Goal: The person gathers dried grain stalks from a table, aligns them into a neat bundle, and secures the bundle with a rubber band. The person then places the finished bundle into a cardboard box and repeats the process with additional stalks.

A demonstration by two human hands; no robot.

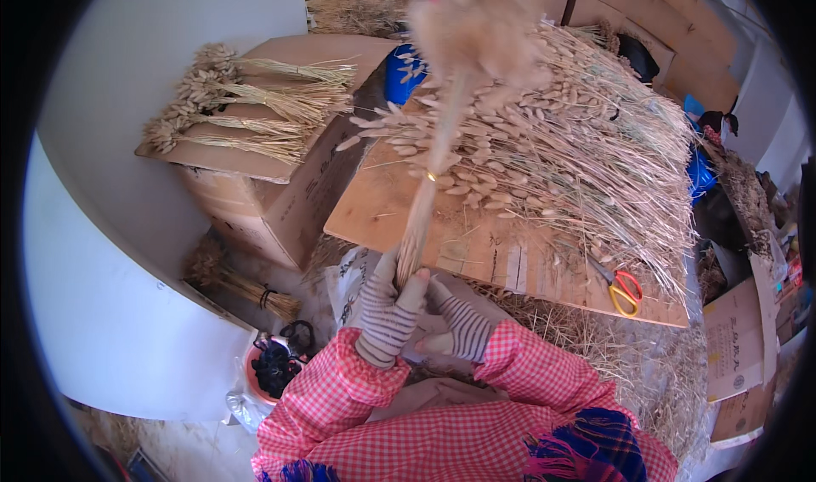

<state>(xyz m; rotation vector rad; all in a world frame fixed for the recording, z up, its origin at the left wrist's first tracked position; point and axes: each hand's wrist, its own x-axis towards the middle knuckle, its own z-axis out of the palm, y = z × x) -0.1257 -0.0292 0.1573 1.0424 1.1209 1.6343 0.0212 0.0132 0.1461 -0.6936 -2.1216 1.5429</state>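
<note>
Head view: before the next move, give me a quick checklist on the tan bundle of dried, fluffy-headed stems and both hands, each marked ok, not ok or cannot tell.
1. Grip of the striped-gloved left hand on the tan bundle of dried stems: ok, closed around its lower stems.
2. Shiny gold band around the bundle: ok, in place; tightness cannot tell.
3. Fluffy tan heads even: cannot tell, blurred.
4. Striped-gloved right hand touching the bundle: cannot tell; it sits close beside the left.
5. Scissors with red and yellow handles away from both hands: ok, lying on the flat brown wooden board.
</note>
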